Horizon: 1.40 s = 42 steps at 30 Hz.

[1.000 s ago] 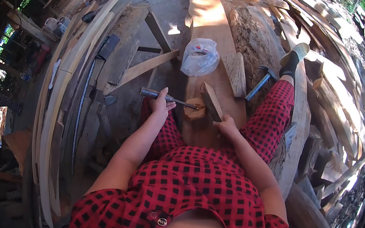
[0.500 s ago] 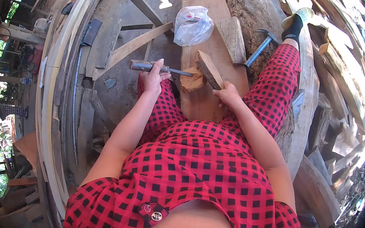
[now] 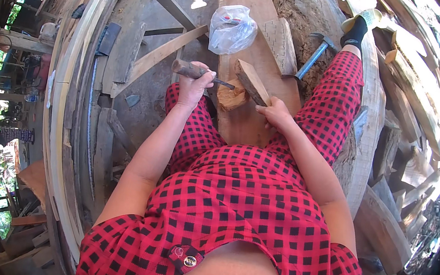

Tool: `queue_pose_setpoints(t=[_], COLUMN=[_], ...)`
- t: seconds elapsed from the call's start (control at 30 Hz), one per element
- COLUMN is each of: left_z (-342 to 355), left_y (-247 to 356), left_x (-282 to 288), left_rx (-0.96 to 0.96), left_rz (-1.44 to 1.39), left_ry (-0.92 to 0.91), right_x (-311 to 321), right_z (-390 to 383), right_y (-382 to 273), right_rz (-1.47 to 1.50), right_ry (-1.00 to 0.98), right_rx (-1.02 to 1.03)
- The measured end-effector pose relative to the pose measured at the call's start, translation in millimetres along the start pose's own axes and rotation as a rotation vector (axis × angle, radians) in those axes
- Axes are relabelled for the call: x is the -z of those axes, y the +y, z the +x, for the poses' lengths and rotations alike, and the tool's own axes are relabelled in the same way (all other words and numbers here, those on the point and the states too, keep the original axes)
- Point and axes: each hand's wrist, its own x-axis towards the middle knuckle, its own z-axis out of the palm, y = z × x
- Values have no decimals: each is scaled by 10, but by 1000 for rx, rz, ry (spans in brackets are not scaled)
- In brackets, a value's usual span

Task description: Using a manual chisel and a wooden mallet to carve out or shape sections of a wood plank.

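My left hand [image 3: 195,89] is closed round a chisel [image 3: 184,68] with a thick round wooden handle and a narrow metal blade. The blade slopes down to the right, its tip at a small, partly carved wood block [image 3: 231,99]. That block rests on a wide plank [image 3: 283,90] between my legs. In my right hand [image 3: 277,113] is a flat length of wood [image 3: 253,83], gripped at its near end. It slants up to the left and passes in front of the carved block's right side, hiding part of it.
A clear plastic bag [image 3: 234,30] lies farther up the plank. Beside it are a thick wood offcut [image 3: 279,44] and a blue-handled hammer [image 3: 313,59]. A wooden frame [image 3: 170,54] stands at the left, with long boards [image 3: 62,98] beyond. Stacked timber [image 3: 387,228] fills the right.
My left hand has shifted right and slightly up with the chisel. Its handle end has risen, so the blade now points more steeply down at the block. My right hand is nearly unmoved.
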Motion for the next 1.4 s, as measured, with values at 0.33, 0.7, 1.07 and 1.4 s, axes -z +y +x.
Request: queue_pose_setpoints(t=[0.33, 0.7, 1.07, 1.4], left_z=[82, 167, 186, 158], left_y=[195, 231, 211, 278], left_x=[-102, -249, -287, -245], left_rx=[-112, 2, 13, -30], left_rz=[278, 101, 84, 98], left_ry=[-402, -275, -196, -306], right_x=[-8, -18, -24, -17], right_z=[10, 211, 122, 89], right_y=[8, 153, 64, 16], right_rz=[25, 36, 78, 95], right_ry=[22, 70, 19, 6], right_rx=[5, 53, 33, 7])
